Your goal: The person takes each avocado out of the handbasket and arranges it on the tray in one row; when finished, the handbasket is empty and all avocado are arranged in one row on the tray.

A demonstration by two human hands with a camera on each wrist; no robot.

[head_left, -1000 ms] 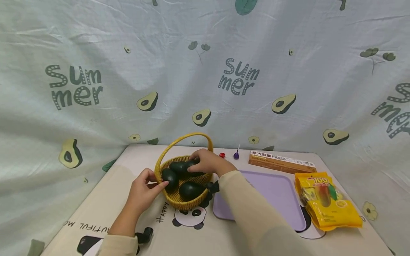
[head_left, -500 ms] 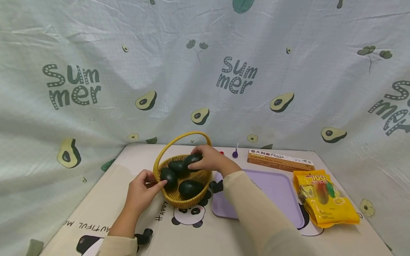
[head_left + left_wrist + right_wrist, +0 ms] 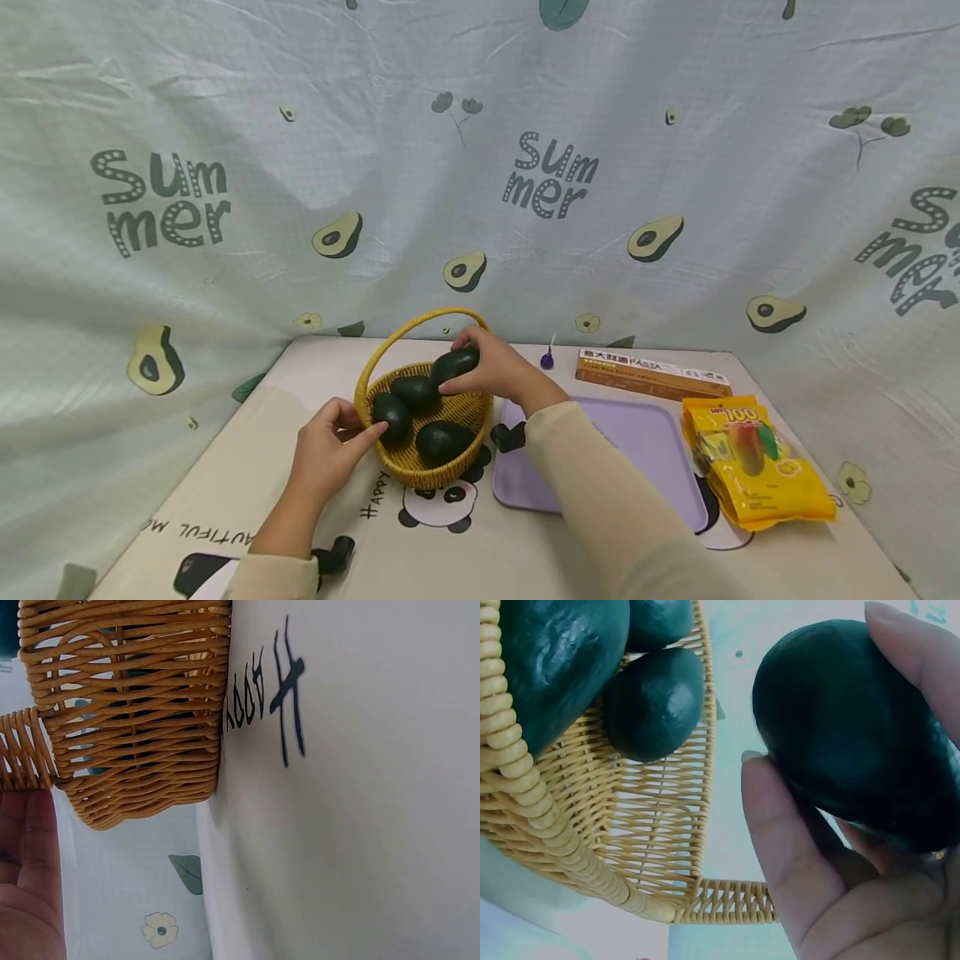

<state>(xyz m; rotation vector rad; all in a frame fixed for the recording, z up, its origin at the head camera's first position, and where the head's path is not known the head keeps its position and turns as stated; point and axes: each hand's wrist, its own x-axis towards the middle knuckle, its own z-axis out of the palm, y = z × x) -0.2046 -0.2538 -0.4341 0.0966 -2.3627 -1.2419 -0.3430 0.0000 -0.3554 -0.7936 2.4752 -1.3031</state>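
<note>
Raised an avocado [image 3: 454, 364], gripped in the right hand [image 3: 495, 363], higher (pinching the basket [image 3: 429, 478] with the left hand [image 3: 330, 440]). Apparently freed it.

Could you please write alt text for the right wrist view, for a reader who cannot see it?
A person's right hand grips a dark green avocado-like fruit near a wicker basket. Three similar fruits lie in the basket at the picture's upper left.

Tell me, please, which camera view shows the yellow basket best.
The head view: the basket appears nearly whole, with its arched handle and three avocados inside. The left wrist view shows mainly its woven side; the right wrist view, part of its rim and inside.
</note>
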